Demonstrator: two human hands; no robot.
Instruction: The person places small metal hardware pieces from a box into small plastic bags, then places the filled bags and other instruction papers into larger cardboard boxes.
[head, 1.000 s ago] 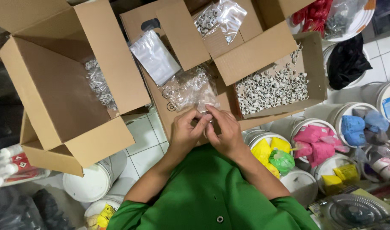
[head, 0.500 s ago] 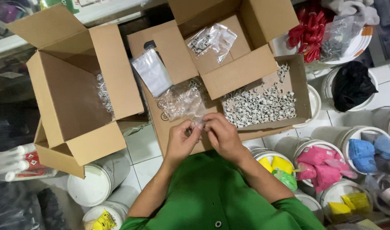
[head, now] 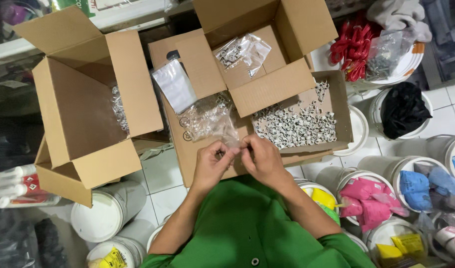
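Note:
A clear plastic bag (head: 209, 118) filled with small white ring-shaped parts lies on a flat cardboard flap (head: 188, 159) in front of me. My left hand (head: 211, 164) and my right hand (head: 260, 159) both pinch the bag's near end between their fingertips, close together. Right of the bag, a pile of loose white rings (head: 294, 124) covers a shallow cardboard tray. An empty-looking flat clear bag (head: 175, 84) lies just behind the filled one.
A big open carton (head: 88, 104) stands at left with a bag of rings inside. Another open carton (head: 267, 44) at the back holds a filled bag (head: 241, 52). White buckets (head: 108, 211) with coloured bagged goods ring the tiled floor (head: 163, 173).
The view has shifted, so boxes sit higher and further right in frame. Both hands stay on the bag's end, fingers working it; the bag has lowered onto the cardboard.

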